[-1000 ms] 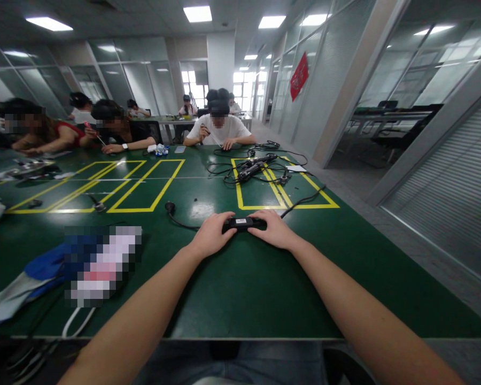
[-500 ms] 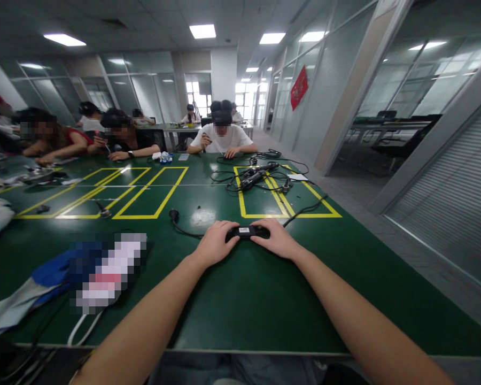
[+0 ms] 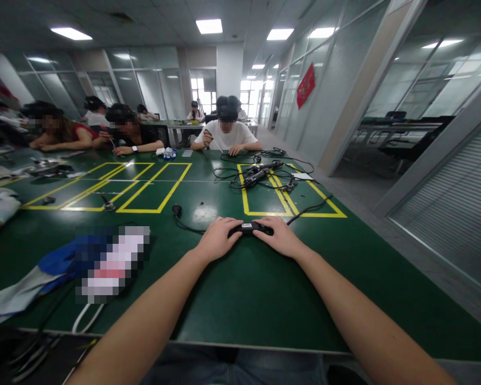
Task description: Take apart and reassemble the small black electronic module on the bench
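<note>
Between my two hands lies a slim black corded block with a small white label, close over the green table. My left hand is closed round its left end, thumb on the near side and fingers on the far side. At the right end my right hand grips it the same way. From the left end a black cord runs to a round black plug on the table. Another black cord leads off to the right. The block's ends are partly hidden by my fingers.
Tangled black cords with dark elongated devices lie ahead, over yellow tape outlines. At left are a blue-and-grey cloth item and a blurred pale strap-like item. A gloved hand rests at the left edge. Several people sit opposite.
The block has rolled slightly in my hands, so its white label looks narrower. Both hands keep their hold. The whole view has shifted slightly.
</note>
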`<state>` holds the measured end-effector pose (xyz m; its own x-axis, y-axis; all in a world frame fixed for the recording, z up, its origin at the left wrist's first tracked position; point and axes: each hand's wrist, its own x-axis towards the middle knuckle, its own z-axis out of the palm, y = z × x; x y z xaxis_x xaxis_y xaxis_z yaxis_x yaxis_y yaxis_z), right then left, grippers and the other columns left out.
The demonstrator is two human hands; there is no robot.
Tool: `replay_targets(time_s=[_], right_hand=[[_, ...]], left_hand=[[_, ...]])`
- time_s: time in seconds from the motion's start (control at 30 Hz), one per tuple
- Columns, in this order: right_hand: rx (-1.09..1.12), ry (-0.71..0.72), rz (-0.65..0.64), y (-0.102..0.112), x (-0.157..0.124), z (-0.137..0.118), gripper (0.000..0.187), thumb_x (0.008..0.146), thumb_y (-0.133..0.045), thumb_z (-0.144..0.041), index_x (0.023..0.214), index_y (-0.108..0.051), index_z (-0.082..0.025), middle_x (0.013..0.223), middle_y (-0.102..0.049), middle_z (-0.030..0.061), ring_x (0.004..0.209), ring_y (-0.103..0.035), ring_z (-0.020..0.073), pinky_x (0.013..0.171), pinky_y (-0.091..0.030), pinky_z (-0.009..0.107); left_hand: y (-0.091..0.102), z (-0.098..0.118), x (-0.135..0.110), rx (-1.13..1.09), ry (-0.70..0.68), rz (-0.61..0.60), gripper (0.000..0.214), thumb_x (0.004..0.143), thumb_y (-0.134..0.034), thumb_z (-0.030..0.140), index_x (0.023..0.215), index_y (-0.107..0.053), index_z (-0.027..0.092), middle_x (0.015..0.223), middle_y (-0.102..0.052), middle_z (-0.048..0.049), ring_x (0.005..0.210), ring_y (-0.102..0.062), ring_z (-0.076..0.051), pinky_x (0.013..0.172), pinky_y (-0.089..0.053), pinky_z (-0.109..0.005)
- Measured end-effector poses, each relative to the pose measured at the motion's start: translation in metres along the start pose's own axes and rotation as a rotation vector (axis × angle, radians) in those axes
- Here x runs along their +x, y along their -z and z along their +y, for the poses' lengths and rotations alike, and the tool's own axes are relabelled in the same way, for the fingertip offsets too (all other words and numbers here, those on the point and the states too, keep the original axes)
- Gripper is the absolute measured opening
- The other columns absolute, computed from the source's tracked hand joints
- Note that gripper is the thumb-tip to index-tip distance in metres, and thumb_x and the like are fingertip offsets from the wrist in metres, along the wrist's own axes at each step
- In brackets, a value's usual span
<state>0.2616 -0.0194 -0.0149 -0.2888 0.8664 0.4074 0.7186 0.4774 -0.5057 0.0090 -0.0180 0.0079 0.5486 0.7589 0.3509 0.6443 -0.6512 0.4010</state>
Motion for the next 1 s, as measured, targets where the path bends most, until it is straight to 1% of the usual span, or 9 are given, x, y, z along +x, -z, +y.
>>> replay_targets(time_s=[0.13, 0.3, 0.57, 0.73, 1.0], right_hand=[[-0.01, -0.007, 0.002, -0.0016, 0.0003, -0.0008, 0.034, 0.095, -0.073, -0.043, 0.125, -0.08, -0.028, 0.123, -0.078, 0.0106, 0.117, -0.069, 0.0314, 0.108, -0.054, 0.052], [-0.022, -0.034, -0.012, -0.0034, 0.0004, -0.0006, 0.033, 0.092, -0.076, -0.039, 0.123, -0.08, -0.027, 0.124, -0.078, 0.0099, 0.116, -0.068, 0.0312, 0.105, -0.055, 0.051], [-0.013, -0.017, 0.02, -0.0036, -0.0008, -0.0016, 0.037, 0.087, -0.08, -0.033, 0.124, -0.075, -0.028, 0.124, -0.077, 0.008, 0.117, -0.068, 0.0299, 0.104, -0.054, 0.051], [-0.052, -0.026, 0.004, -0.0032, 0.0001, -0.0048, 0.032, 0.091, -0.078, -0.037, 0.122, -0.077, -0.027, 0.122, -0.077, 0.0088, 0.117, -0.067, 0.03, 0.106, -0.053, 0.05], [-0.04, -0.025, 0.011, -0.0035, 0.0008, -0.0045, 0.032, 0.098, -0.07, -0.045, 0.122, -0.08, -0.028, 0.119, -0.078, 0.0092, 0.114, -0.068, 0.0291, 0.104, -0.054, 0.048]], left_hand=[[-0.0003, -0.0004, -0.0003, 0.009, 0.001, 0.009, 0.035, 0.104, -0.061, 0.031, 0.136, -0.073, 0.023, 0.132, -0.077, -0.0097, 0.117, -0.069, -0.028, 0.108, -0.052, -0.046], [0.0004, 0.0006, -0.0019, -0.005, 0.023, 0.011, 0.035, 0.103, -0.063, 0.03, 0.135, -0.072, 0.022, 0.131, -0.076, -0.0108, 0.119, -0.068, -0.03, 0.109, -0.053, -0.048], [-0.0017, -0.0028, -0.0011, -0.017, 0.005, 0.069, 0.038, 0.097, -0.069, 0.023, 0.135, -0.069, 0.024, 0.129, -0.074, -0.01, 0.121, -0.067, -0.029, 0.111, -0.054, -0.048], [-0.0026, -0.0042, -0.0005, 0.003, 0.016, 0.037, 0.035, 0.1, -0.066, 0.027, 0.134, -0.071, 0.022, 0.127, -0.076, -0.0108, 0.118, -0.067, -0.029, 0.11, -0.054, -0.048], [-0.0011, -0.0052, 0.0008, -0.003, 0.02, 0.018, 0.035, 0.105, -0.059, 0.034, 0.136, -0.072, 0.022, 0.129, -0.077, -0.0116, 0.117, -0.068, -0.029, 0.109, -0.053, -0.048]])
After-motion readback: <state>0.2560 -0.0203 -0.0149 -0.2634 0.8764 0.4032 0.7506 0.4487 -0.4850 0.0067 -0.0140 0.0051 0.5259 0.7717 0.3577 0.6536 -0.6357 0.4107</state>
